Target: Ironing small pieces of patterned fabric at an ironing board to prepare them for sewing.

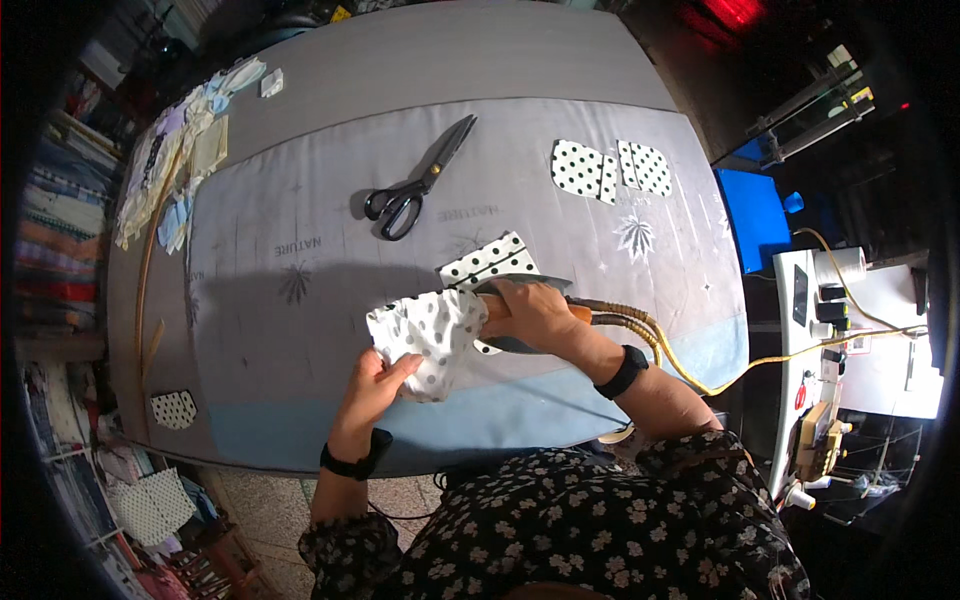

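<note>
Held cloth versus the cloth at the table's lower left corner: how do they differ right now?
The held cloth is pinched in the left hand, while the corner cloth lies untouched on the table.
The held cloth is rumpled; the corner cloth looks flat.
The held cloth shows mostly greyish dots, the corner cloth crisp black ones.
Both are white with dark dots.

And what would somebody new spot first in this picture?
Probably the big black-handled metal scissors, lying upper middle on grey patterned cloth. Next, perhaps the dark iron with an orange-brown handle, gripped by the right hand near the centre, and the white dotted fabric in the left hand.
</note>
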### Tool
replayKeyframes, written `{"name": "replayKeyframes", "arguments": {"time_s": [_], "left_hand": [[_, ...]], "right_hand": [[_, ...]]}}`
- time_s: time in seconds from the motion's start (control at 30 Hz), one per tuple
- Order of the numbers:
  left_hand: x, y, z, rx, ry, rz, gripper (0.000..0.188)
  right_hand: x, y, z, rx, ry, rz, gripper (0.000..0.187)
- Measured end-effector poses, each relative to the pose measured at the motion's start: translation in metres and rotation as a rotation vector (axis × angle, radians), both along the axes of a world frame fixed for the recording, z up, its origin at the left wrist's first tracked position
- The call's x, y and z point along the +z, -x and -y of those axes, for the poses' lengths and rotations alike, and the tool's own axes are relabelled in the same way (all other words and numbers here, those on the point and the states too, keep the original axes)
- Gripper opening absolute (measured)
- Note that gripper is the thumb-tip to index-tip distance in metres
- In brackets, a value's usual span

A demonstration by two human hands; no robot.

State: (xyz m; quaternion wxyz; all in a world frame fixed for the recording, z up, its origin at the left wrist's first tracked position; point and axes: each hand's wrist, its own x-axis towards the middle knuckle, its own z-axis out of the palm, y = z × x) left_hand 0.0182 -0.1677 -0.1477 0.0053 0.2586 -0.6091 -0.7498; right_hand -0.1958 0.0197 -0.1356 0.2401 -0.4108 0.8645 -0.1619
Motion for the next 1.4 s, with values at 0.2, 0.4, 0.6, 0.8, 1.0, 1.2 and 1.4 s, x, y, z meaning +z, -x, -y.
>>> {"name": "replayKeyframes", "arguments": {"time_s": [0.2,0.4,0.6,0.8,1.0,1.2,1.4], "left_hand": [[0.029,0.009,-0.007,0.059,-0.206,-0.160,0.021],[0.059,0.050,-0.054,-0.042,-0.337,-0.189,0.023],[0.081,0.127,-0.127,-0.287,-0.457,-0.243,0.019],[0.075,0.233,-0.198,-0.415,-0.265,-0.152,0.025],[-0.041,0.307,-0.221,-0.357,-0.189,0.125,0.033],[-0.060,0.309,-0.240,-0.274,0.126,0.309,0.051],[-0.086,0.311,-0.243,-0.260,0.529,0.111,0.023]], "right_hand": [[0.001,0.015,-0.016,0.185,-0.103,0.008,0.072],[-0.001,0.030,-0.073,-0.041,0.022,-0.034,0.039],[0.012,0.074,-0.206,-0.417,-0.050,-0.018,0.029],[0.008,0.126,-0.348,-0.763,-0.157,-0.048,0.028],[0.024,0.152,-0.393,-0.840,-0.071,0.008,0.037],[0.013,0.146,-0.416,-0.897,-0.022,0.193,0.052],[0.011,0.154,-0.412,-0.833,-0.096,0.166,0.050]]}}
